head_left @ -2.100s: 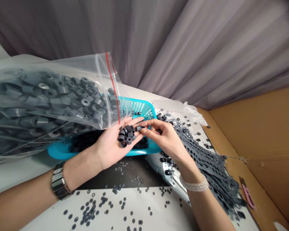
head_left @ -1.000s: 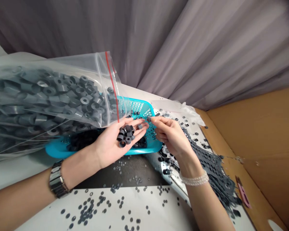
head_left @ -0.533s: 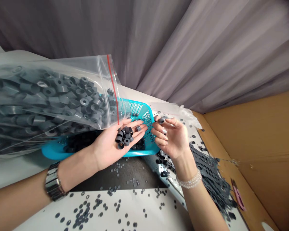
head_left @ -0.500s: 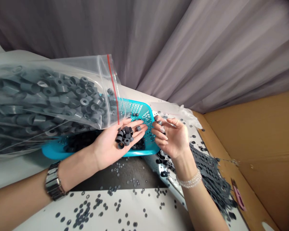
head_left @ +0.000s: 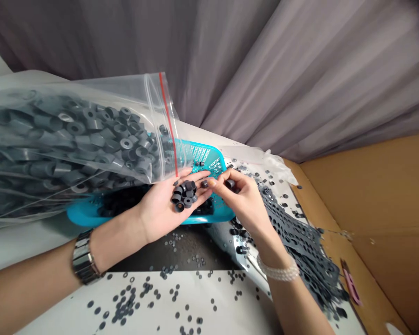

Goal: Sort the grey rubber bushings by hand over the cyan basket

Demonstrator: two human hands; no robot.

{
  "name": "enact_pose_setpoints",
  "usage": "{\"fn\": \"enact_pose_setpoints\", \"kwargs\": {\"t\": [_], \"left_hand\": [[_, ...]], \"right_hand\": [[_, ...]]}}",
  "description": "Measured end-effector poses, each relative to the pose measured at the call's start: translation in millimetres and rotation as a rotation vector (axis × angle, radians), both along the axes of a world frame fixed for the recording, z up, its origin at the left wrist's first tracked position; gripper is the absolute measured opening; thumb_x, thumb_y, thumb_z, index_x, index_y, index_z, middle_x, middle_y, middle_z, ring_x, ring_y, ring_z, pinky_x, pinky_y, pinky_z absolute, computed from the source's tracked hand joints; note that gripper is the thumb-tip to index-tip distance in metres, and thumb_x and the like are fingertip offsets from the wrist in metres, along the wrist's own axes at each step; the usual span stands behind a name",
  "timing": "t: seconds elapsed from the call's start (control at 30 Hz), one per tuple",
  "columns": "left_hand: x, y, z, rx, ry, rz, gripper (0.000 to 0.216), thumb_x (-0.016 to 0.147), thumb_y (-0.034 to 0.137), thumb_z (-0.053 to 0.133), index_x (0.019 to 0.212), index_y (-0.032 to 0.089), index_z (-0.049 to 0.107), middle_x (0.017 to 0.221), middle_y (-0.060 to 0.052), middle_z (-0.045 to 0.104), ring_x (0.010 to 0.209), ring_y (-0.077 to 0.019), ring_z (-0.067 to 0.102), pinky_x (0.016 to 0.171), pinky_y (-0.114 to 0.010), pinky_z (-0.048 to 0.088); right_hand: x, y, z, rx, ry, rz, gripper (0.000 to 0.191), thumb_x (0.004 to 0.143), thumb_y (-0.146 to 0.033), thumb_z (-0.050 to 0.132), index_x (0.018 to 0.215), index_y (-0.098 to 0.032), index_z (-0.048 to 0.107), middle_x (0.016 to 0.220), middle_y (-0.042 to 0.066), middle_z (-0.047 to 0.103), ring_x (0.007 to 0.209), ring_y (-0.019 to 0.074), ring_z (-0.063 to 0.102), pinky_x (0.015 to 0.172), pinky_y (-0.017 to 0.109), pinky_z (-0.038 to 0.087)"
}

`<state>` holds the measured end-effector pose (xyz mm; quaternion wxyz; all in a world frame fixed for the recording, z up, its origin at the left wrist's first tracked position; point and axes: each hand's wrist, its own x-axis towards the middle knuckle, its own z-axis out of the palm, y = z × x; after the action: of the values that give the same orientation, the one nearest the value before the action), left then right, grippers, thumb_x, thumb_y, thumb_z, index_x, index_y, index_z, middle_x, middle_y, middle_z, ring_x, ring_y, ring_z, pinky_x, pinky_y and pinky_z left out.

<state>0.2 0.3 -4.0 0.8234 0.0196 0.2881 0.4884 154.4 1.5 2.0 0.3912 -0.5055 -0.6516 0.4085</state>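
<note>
My left hand (head_left: 164,207) lies palm up over a turquoise plastic basket (head_left: 209,158), cupping a small heap of dark grey rings (head_left: 183,194). My right hand (head_left: 242,202) is beside it, fingers curled; it pinches one grey ring (head_left: 230,184) while a fingertip reaches a single ring (head_left: 204,184) at the left hand's fingertips. A metal watch sits on my left wrist, a pearl bracelet on my right.
A big clear zip bag (head_left: 73,144) full of grey rings rests on the basket's left part. Punched grey rubber sheets (head_left: 300,232) lie to the right, with small grey discs (head_left: 132,302) scattered over the white table. A cardboard wall (head_left: 377,195) stands right; grey curtain behind.
My right hand lifted away and turned palm up with a ring at its fingertips, then came back down to the left hand's fingertips, curled. The left hand stayed almost still.
</note>
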Motion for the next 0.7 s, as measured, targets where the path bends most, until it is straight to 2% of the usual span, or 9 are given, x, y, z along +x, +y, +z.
{"fn": "enact_pose_setpoints", "kwargs": {"t": [0.07,0.13,0.2,0.33,0.47,0.6,0.7], "left_hand": [[0,0,0.8,0.006,0.008,0.014,0.04,0.088,0.013,0.041,0.127,0.006,0.043,0.12,-0.019,0.059,0.105,-0.0238,0.061,0.092,-0.038,0.049],[0,0,0.9,0.008,-0.012,0.025,0.043,0.088,0.014,0.041,0.13,0.009,0.039,0.124,-0.018,0.057,0.105,-0.0246,0.06,0.092,-0.04,0.049],[0,0,0.2,0.005,-0.035,0.02,0.044,0.088,0.016,0.04,0.132,0.009,0.038,0.125,-0.018,0.056,0.106,-0.0248,0.06,0.093,-0.04,0.048],[0,0,-2.4,0.007,-0.061,-0.025,0.043,0.088,0.018,0.04,0.129,0.002,0.042,0.119,-0.021,0.06,0.108,-0.0231,0.059,0.095,-0.034,0.047],[-1,0,-2.2,0.005,-0.058,-0.02,0.043,0.089,0.018,0.039,0.128,0.001,0.042,0.118,-0.021,0.06,0.107,-0.0228,0.059,0.095,-0.033,0.047],[-1,-1,-0.7,0.007,-0.038,-0.012,0.042,0.088,0.016,0.039,0.128,0.003,0.043,0.122,-0.02,0.057,0.107,-0.0225,0.059,0.096,-0.034,0.046],[-1,0,-1.9,0.016,-0.027,-0.006,0.042,0.088,0.015,0.039,0.129,0.008,0.043,0.125,-0.017,0.057,0.107,-0.0214,0.059,0.096,-0.036,0.046]], "right_hand": [[-1,-1,0.8,0.059,-0.127,0.008,0.025,0.079,-0.032,0.063,0.062,-0.017,0.052,0.059,-0.004,0.046,0.055,0.008,0.036,0.051,0.023,0.029],[0,1,-0.5,0.049,-0.181,-0.006,0.025,0.079,-0.034,0.061,0.063,-0.017,0.053,0.059,-0.003,0.046,0.056,0.0089,0.037,0.053,0.023,0.03],[3,4,-3.1,0.005,-0.192,-0.034,0.026,0.08,-0.037,0.059,0.064,-0.018,0.053,0.057,-0.004,0.044,0.054,0.0093,0.036,0.051,0.024,0.03],[10,9,-5.3,-0.042,-0.171,-0.044,0.027,0.083,-0.041,0.055,0.068,-0.019,0.057,0.053,-0.004,0.042,0.05,0.0099,0.034,0.049,0.024,0.027],[10,7,-0.4,0.104,-0.275,-0.052,0.021,0.084,-0.037,0.056,0.082,-0.019,0.064,0.06,-0.002,0.048,0.053,0.0106,0.036,0.052,0.025,0.029],[8,2,3.1,0.183,-0.419,-0.022,0.021,0.083,-0.036,0.058,0.095,-0.021,0.066,0.055,-0.005,0.037,0.051,0.01,0.032,0.051,0.026,0.028],[6,0,3.3,0.209,-0.484,-0.029,0.019,0.083,-0.034,0.058,0.095,-0.021,0.066,0.054,-0.006,0.035,0.049,0.0096,0.032,0.052,0.026,0.029]]}}
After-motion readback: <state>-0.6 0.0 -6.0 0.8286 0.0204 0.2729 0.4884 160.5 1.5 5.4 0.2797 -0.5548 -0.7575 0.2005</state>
